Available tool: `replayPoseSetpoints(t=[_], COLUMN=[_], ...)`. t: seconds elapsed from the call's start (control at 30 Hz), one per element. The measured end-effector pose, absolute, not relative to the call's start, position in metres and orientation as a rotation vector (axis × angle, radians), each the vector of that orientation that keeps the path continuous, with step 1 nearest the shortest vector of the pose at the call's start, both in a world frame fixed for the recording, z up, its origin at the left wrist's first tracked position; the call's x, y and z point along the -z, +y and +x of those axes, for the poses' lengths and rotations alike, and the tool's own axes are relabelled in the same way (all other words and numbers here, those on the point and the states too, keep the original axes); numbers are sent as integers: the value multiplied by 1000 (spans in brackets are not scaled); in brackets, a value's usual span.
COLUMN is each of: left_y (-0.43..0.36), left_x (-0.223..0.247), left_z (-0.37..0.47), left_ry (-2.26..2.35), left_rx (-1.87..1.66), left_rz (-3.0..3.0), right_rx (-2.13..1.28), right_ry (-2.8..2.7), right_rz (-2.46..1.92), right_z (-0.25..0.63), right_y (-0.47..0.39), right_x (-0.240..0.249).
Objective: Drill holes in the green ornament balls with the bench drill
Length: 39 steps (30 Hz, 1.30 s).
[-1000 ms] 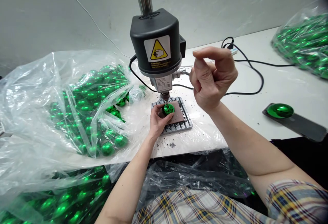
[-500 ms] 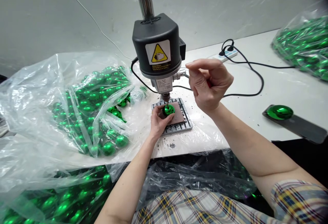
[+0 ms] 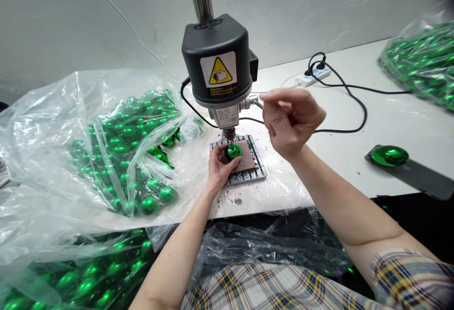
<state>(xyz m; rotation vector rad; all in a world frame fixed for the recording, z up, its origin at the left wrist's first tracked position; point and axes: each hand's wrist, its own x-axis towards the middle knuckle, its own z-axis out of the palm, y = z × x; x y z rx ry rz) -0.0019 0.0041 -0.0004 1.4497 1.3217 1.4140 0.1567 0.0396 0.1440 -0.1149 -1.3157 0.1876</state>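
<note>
My left hand [image 3: 219,167] grips a green bauble [image 3: 235,153] under the drill press [image 3: 216,40], presumably steadying it. My right hand [image 3: 292,123] curls beside the press, hold unclear.

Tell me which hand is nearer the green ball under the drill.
Left: the left hand holds the green ball; the right hand is raised apart from it, up and to the right.

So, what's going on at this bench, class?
A person's left hand holds a shiny green ball on the pinkish pad of a drill press, under the drill bit. The right hand is raised beside the machine's side lever, fingers curled; whether it grips the lever is hidden. A plastic bag of similar balls lies at the left, and another green ball rests on a phone at the right.
</note>
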Motion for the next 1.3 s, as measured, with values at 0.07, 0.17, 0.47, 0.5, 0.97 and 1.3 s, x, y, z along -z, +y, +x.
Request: replayPoseSetpoints(t=[0.07,0.17,0.47,0.5,0.97,1.3], left_y=[5,4,-96,-114,-172,-121], left_x=[1,-2,-6,3,52,-75], left_z=[-2,-1,-4,-7,-13,-32], left_ry=[1327,1336,1226,1140,1509,752], left_rx=[-1413,-1419,-1248,-1063,352,270], left_rz=[1443,1444,2162,2264,1729,2060], right_rx=[-329,-431,-632,-633,-613,-594], right_ry=[-1245,-1207,-1159,-1151,-1091,-1091], right_rz=[-199,-425,-363,-333,-179,-159], right_z=[153,150,146,146,142,142], right_y=[39,44,53,53,59,61], right_x=[-162,-191,-215,-214,-210,-209])
